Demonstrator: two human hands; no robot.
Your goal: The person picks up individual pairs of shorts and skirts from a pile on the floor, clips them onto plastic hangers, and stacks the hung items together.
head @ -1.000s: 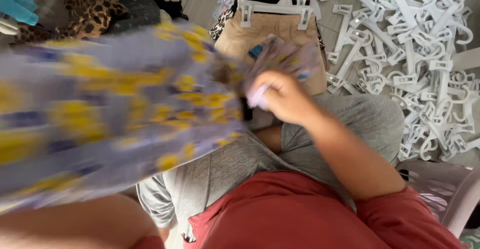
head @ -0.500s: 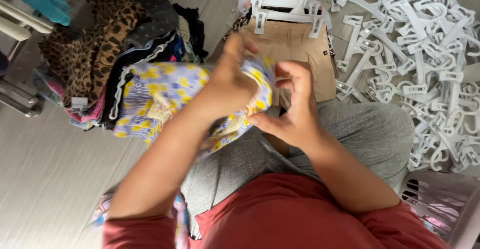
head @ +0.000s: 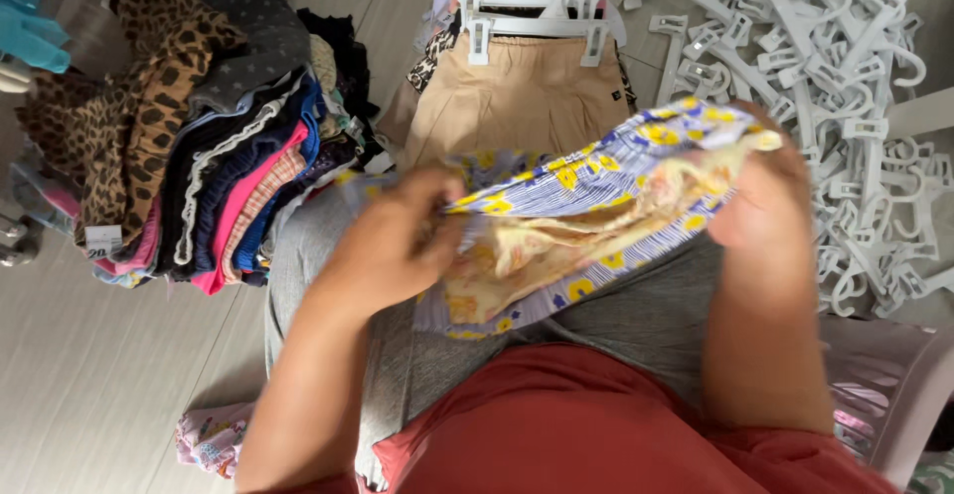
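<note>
garment (head: 586, 226), blue striped with yellow flowers, is stretched across the lap between both hands. i read the left hand (head: 393, 246) as clenched on its left edge and the right hand (head: 760, 201) as grasping its right end near the pile of white hangers (head: 845, 86). half a second ago both hands were bunched close together on the cloth; now they are well apart and the pale inner side shows. tan shorts (head: 522, 96) clipped to a hanger (head: 537, 17) lie just beyond the garment. stack of folded clothes (head: 209, 146) sits on the floor to the left, apart from the hands.
</note>
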